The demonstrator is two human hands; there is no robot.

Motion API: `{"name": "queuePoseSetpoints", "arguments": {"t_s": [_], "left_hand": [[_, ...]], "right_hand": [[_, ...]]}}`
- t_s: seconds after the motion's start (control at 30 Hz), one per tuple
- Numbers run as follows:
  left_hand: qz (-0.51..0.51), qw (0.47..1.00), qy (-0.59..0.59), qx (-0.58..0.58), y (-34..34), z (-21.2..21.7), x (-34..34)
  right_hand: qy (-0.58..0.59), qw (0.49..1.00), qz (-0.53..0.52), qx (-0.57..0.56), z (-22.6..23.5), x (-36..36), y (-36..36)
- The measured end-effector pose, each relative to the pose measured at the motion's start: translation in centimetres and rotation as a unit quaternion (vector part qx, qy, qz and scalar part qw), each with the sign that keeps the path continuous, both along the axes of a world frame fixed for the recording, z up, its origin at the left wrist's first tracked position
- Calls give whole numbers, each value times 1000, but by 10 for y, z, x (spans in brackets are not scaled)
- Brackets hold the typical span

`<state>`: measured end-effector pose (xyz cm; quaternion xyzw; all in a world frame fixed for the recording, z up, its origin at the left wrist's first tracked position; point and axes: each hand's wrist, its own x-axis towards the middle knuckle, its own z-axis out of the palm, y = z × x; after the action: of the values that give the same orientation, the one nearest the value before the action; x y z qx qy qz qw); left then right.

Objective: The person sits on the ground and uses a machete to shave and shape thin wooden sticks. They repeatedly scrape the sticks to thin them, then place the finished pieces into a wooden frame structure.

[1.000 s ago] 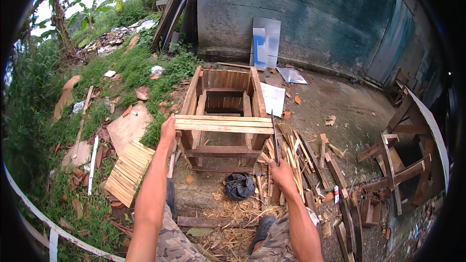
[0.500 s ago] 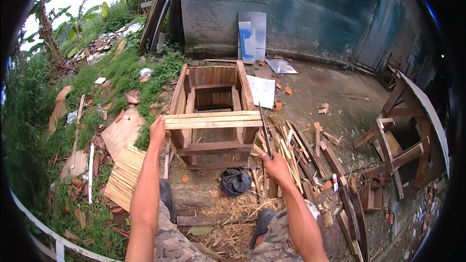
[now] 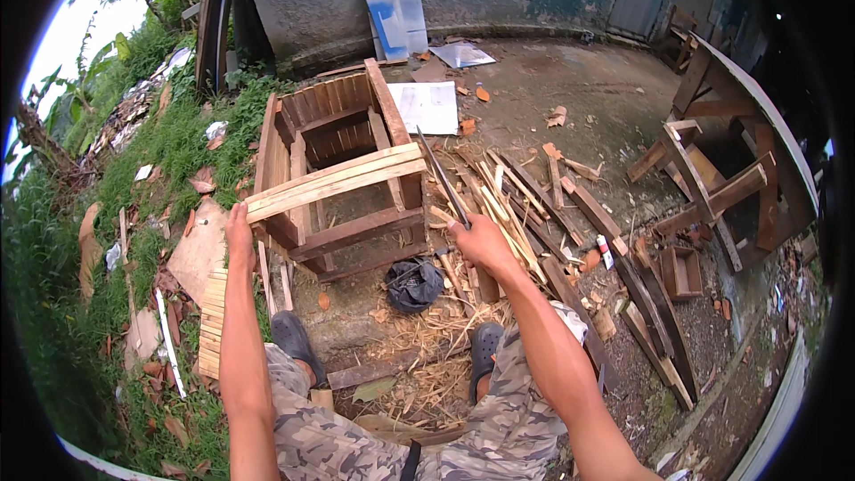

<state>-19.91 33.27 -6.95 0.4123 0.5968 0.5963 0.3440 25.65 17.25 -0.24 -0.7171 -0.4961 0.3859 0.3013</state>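
Note:
Light wooden slats lie side by side across the near top of a dark wooden frame, which stands on the ground before me. My left hand is closed on their left end, at the frame's left side. In my right hand is a machete with a long dark blade, its handle hidden in the fist. The blade points up and away, just right of the slats' right ends; whether it touches them I cannot tell. More boards line the frame's far inner side.
Loose sticks and planks lie right of the frame. A black bag and a hammer rest near my feet, among wood shavings. A slat panel is at left. Farther right stands another wooden frame.
The view has turned, so the scene sits farther left and tilted. Both hands keep their holds, and the machete stays beside the slats' right ends.

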Motion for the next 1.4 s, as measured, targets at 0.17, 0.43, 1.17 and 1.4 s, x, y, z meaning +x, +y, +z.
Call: {"name": "queuePoseSetpoints", "arguments": {"t_s": [0.17,0.43,1.17,1.4], "left_hand": [[184,878,400,187,-42,28,50],[-292,846,388,221,-128,-24,198],[-360,779,249,-449,0,-252,521],[-328,805,141,-474,-23,-275,529]], "right_hand": [[-55,995,-84,7,14,46,-9],[-186,971,-149,-23,20,129,-42],[-246,947,-36,-206,9,187,-80],[-236,952,8,-195,8,185,-82]]}}
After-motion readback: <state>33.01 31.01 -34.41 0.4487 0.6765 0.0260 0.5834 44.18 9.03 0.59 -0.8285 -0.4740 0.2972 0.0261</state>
